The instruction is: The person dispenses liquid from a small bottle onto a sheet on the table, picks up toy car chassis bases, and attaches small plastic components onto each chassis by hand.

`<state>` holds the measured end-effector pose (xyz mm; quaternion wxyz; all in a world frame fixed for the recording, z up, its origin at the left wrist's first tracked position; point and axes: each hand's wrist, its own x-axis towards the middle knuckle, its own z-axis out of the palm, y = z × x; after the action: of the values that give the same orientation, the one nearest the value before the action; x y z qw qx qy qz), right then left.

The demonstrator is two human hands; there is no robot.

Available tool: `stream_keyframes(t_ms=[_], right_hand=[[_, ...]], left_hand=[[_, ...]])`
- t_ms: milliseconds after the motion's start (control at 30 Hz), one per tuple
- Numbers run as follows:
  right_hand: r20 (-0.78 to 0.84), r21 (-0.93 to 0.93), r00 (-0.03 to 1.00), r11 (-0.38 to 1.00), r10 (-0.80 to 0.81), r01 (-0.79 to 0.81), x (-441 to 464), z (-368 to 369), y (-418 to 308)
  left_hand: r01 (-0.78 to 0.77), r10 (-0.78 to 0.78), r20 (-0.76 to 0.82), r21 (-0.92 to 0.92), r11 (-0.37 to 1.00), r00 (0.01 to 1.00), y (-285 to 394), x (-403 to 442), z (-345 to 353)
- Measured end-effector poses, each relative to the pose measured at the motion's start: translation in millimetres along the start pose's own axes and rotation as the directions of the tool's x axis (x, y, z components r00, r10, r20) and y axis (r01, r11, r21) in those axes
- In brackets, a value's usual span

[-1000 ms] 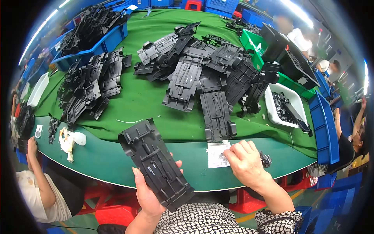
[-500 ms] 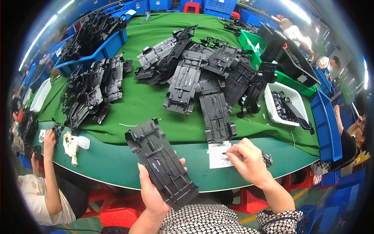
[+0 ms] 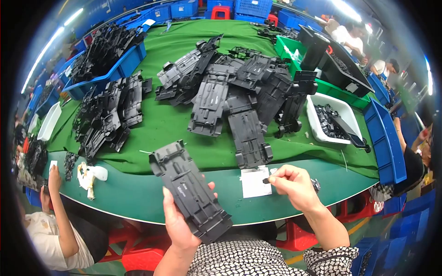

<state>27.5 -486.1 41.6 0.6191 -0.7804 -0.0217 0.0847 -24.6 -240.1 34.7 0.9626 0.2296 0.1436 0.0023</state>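
My left hand (image 3: 178,225) is closed around the lower part of a black plastic toy-car chassis (image 3: 189,191), tilted with its ribbed, moulded face toward me. Between the thumb and fingers of my right hand (image 3: 297,187) is a small black part (image 3: 266,181), too small to make out exactly. This hand is over the right edge of a white sheet of paper (image 3: 252,187) on the green table. A small dark part (image 3: 316,185) lies partly hidden behind my right wrist.
Black chassis lie heaped mid-table (image 3: 209,99) and at left (image 3: 110,108). A blue crate (image 3: 124,64) holds more. At right stand a white tub (image 3: 317,124) of small black parts and a blue bin (image 3: 384,138). A co-worker's hand (image 3: 54,179) is at far left.
My right hand has moved slightly right, toward the paper's edge, with the small part still pinched. The chassis stays in my left hand. The whole view has shifted a little.
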Motion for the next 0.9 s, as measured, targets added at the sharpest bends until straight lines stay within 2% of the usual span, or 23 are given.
stream_keyframes(t_ms=[67, 133, 200, 233, 333, 400, 533, 900], right_hand=[[-0.018, -0.354, 0.952, 0.893, -0.305, 0.279, -2.4, 4.9, 3.9], [0.054, -0.591, 0.810, 0.635, -0.584, 0.497, -13.0, 12.6, -4.8], [0.111, -0.576, 0.744, 0.567, -0.659, 0.589, -24.8, 22.8, -19.6], [0.183, -0.566, 0.666, 0.476, -0.723, 0.673, -29.7, 25.8, -20.1], [0.218, -0.330, 0.529, 0.448, -0.820, 0.831, -43.6, 54.5, -19.6], [0.280, -0.261, 0.434, 0.367, -0.857, 0.893, -44.7, 66.8, -17.6], [0.334, -0.224, 0.369, 0.307, -0.867, 0.925, -42.8, 82.7, -7.4], [0.402, -0.244, 0.356, 0.276, -0.844, 0.930, -40.2, 94.2, -1.5]], left_hand=[[0.033, -0.034, -0.029, -0.039, 0.999, 0.999, 1.2, 1.7, 1.5], [0.086, -0.086, 0.002, -0.025, 0.996, 0.996, 1.6, 4.6, -9.4], [0.090, -0.089, 0.025, -0.038, 0.995, 0.996, 1.0, 5.6, -9.7], [0.067, -0.068, 0.029, 0.018, 0.998, 0.997, 1.0, 4.8, -7.0], [0.010, -0.024, 0.092, 0.146, 0.989, 0.995, -1.2, 3.0, -4.0], [-0.020, 0.002, 0.094, 0.195, 0.981, 0.996, -3.7, 1.9, -4.0], [-0.062, 0.036, 0.109, 0.249, 0.966, 0.993, -6.3, 1.7, -6.7], [-0.075, 0.045, 0.112, 0.275, 0.958, 0.993, -7.4, -1.2, -9.2]])
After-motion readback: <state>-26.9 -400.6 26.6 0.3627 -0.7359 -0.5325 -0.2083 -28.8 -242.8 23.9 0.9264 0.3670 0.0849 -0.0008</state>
